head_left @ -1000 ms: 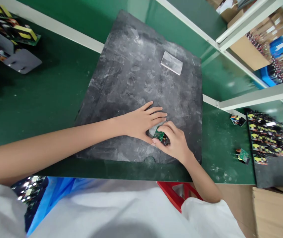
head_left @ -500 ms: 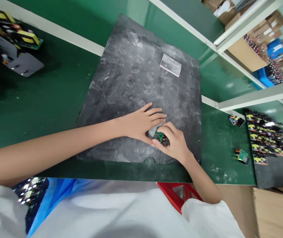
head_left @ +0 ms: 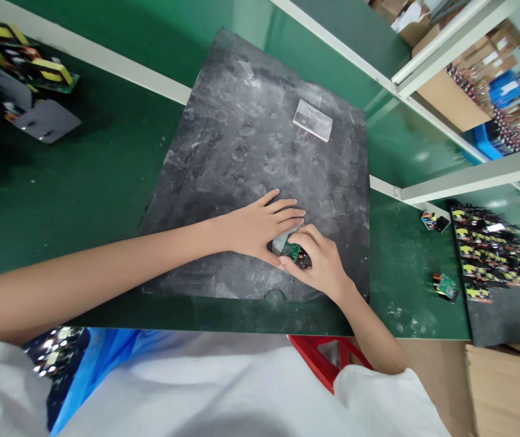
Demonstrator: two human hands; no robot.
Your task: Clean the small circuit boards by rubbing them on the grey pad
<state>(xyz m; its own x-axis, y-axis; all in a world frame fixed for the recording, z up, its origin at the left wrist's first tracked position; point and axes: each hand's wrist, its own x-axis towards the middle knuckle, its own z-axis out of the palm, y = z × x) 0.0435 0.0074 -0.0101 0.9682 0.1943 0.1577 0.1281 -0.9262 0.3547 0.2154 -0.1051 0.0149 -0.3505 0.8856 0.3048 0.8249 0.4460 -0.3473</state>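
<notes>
My right hand (head_left: 321, 261) is closed around a small green circuit board (head_left: 291, 250), fingers and thumb at its edges. Dark components show on the side of the board facing my palm. My left hand (head_left: 264, 227) lies palm down with its fingers stretched out and slightly spread. Its thumb meets the right thumb beside the board. A pale grey piece (head_left: 279, 243) shows between the left hand and the board; whether it is fixed to the board I cannot tell. Both hands are over a worn black mat (head_left: 242, 145).
A flat clear-grey rectangular piece (head_left: 313, 120) lies farther up the mat. Circuit assemblies (head_left: 53, 73) stand at the left. Two loose boards (head_left: 445, 286) and a black tray (head_left: 499, 315) with rows of boards are at the right. A cardboard box (head_left: 501, 388) stands below.
</notes>
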